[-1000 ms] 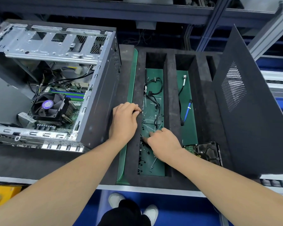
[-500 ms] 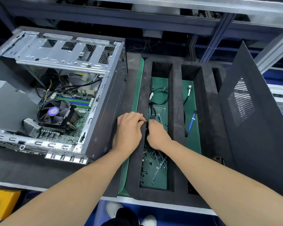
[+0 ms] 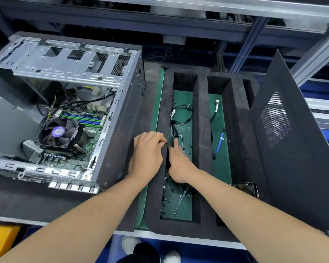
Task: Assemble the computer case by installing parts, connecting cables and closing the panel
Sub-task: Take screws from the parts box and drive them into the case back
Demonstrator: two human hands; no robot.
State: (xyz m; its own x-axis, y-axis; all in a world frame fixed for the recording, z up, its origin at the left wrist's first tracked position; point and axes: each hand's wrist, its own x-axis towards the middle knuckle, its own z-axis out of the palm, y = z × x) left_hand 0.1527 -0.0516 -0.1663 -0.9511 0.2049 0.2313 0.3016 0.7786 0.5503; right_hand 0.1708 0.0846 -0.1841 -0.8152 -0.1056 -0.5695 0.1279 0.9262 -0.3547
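- Computer case: lies at the left of the bench with its open side up. Judged as partly built, not ready for closing.
- Fitted already, as far as visible: motherboard with memory sticks, CPU cooler fan, a grey power supply at the far left, and some wiring routed inside. The drive cage along the top shows no drive in the openings in view.
- Foam tray: sits just beside the case on the right. Its left compartment holds a black cable and loose screws.
- Blue SATA cable: lies unconnected in the middle compartment.
- Hard drive: lies at the near right of the tray, not installed.
- Side panel: leans upright at the far right, well apart from the case; closing is not yet done.
- Left hand: rests on the tray's left wall, fingers curled, tips at the compartment edge. Whether they hold a screw cannot be told.
- Right hand: is down in the left compartment, index finger stretched out to the lower end of the black cable, thumb close to the left fingertips. Any pinch is hidden.
- Assessment: the step in hand appears to be picking fasteners or the cable. Drive fitting, cable connection and panel closure remain outstanding.
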